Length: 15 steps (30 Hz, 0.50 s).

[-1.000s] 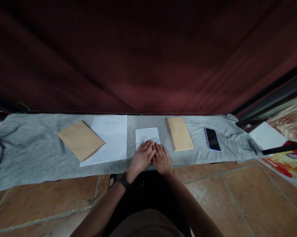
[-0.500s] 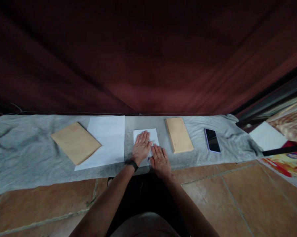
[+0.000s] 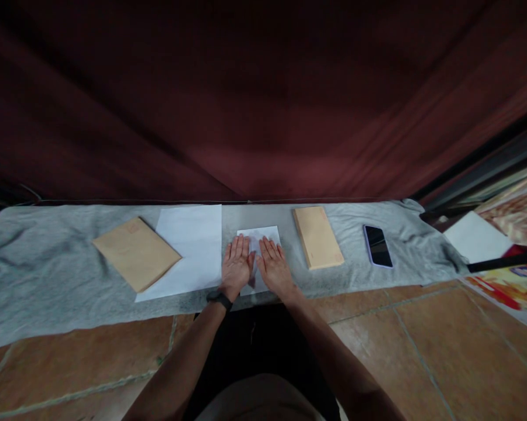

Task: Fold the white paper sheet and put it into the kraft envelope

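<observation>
A small white sheet of paper (image 3: pixel 258 233), perhaps folded, lies on the grey cloth in front of me. My left hand (image 3: pixel 236 266) rests flat over its left edge, fingers stretched out and holding nothing. Over the right part of the sheet lies my right hand (image 3: pixel 275 268), also flat with fingers extended. The thumbs point toward each other with a narrow gap of paper between them. A stack of brown envelopes (image 3: pixel 320 238) is to the right of my right hand. Left of my left hand are larger white sheets (image 3: pixel 197 245), partly under another brown envelope stack (image 3: pixel 135 252).
A phone (image 3: pixel 378 247) with a purple case lies farther right on the grey cloth (image 3: pixel 61 275). Dark red fabric (image 3: pixel 263 117) hangs behind the surface. At the far right are a white sheet (image 3: pixel 478 238) and a colourful printed package (image 3: pixel 513 289). Tiled floor (image 3: pixel 390 339) shows below.
My left hand has slid left to the paper's left edge. My right hand has moved slightly up and left. The hands now lie side by side; the paper stays in place.
</observation>
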Tool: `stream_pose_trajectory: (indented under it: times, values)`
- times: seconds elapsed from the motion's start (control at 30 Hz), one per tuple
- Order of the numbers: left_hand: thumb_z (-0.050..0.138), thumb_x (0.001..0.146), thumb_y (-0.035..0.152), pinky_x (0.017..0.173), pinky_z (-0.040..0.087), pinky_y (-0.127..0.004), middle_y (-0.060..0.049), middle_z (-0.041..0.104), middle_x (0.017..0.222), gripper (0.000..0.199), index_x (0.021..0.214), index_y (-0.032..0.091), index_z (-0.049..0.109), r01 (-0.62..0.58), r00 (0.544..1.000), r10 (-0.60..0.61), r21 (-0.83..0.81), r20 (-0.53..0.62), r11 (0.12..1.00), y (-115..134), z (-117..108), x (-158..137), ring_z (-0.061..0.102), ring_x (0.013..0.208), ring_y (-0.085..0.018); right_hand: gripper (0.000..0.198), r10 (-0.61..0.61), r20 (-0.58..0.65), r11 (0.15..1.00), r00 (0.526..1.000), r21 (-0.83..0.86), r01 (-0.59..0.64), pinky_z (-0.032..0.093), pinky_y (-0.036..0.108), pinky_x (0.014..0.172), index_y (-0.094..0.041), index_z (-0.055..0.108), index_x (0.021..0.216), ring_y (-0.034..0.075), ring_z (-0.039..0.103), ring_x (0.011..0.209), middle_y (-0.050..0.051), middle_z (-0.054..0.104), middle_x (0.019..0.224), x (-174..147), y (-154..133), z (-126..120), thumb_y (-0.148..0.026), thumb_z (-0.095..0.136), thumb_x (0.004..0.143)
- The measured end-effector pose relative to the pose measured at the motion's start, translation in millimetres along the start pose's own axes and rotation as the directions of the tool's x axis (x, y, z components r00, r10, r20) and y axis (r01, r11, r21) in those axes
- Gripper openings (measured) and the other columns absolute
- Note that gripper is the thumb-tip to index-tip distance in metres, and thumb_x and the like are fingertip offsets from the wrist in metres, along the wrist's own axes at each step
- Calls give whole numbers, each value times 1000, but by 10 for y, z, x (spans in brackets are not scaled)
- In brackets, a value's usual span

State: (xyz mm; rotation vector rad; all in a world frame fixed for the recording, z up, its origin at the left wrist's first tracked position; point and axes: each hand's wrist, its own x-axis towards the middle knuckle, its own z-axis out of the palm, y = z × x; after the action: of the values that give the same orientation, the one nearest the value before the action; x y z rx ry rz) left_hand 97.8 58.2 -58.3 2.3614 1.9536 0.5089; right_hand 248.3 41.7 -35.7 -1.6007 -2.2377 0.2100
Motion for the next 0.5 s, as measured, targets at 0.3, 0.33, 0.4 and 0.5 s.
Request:
stream_pose_trajectory:
  times: [0.3,0.33,0.4,0.5]
  values:
    - [28,101,32,123,23,-52,-14,28,163,59,155,11,32,6,1000,-6,-13,8,1000,-5,25,-9,22,153,-27,51,-17,-17,994,1000,-112,15,24,46,123,-17,40,153,24,34,148,9,39,158,377,168,330,-37,34,106]
    - [28,101,33,123,22,-53,-14,28,163,59,155,10,32,6,1000,-6,-20,5,1000,-3,20,-11,22,153,-27,52,-4,-31,993,1000,-122,0,24,47,122,-17,39,153,24,35,148,10,39,158,377,208,333,-38,34,106]
    - [28,101,35,124,21,-53,-15,27,163,60,155,10,32,6,1000,-6,-30,1,1000,1,12,-14,21,153,-27,53,21,-57,991,998,-130,-28,25,48,122,-17,38,154,25,36,147,12,40,158,380,280,325,-39,34,106]
    - [28,101,36,124,21,-52,-14,27,163,60,155,10,31,10,1000,-10,-27,3,1000,3,10,-12,21,153,-27,55,45,-82,991,996,-121,-55,25,49,121,-14,39,153,28,37,146,14,40,157,391,370,294,-41,34,105]
